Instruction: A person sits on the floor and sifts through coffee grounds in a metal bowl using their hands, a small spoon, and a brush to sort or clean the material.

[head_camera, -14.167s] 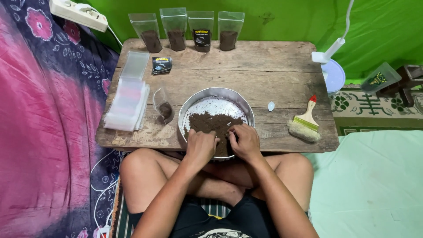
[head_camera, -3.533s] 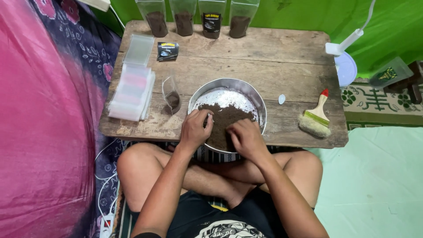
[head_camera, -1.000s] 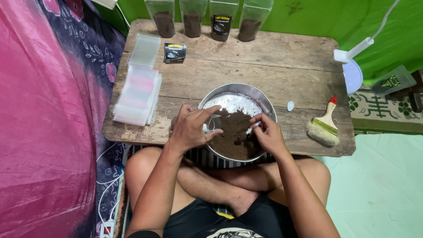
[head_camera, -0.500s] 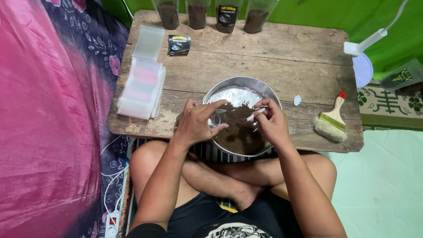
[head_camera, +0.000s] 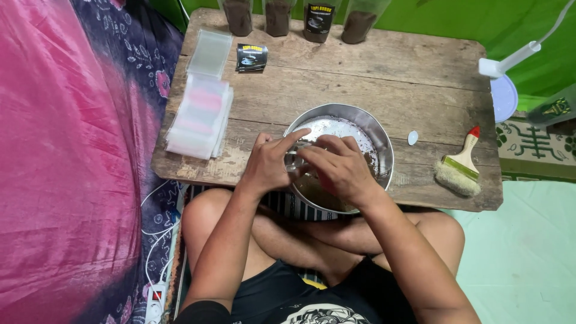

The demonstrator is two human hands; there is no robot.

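My left hand [head_camera: 270, 165] and right hand [head_camera: 339, 168] pinch together on a small clear bag [head_camera: 295, 163] over the round metal bowl [head_camera: 384, 150] of brown powder; left of the bowl lie glossy plastic bags [head_camera: 200, 117] on the rough wooden surface [head_camera: 384, 78]

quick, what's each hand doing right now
Left hand: over the metal bowl, fingers pinching a small clear pouch.
Right hand: over the same bowl, fingertips at the pouch; grip cannot be told.
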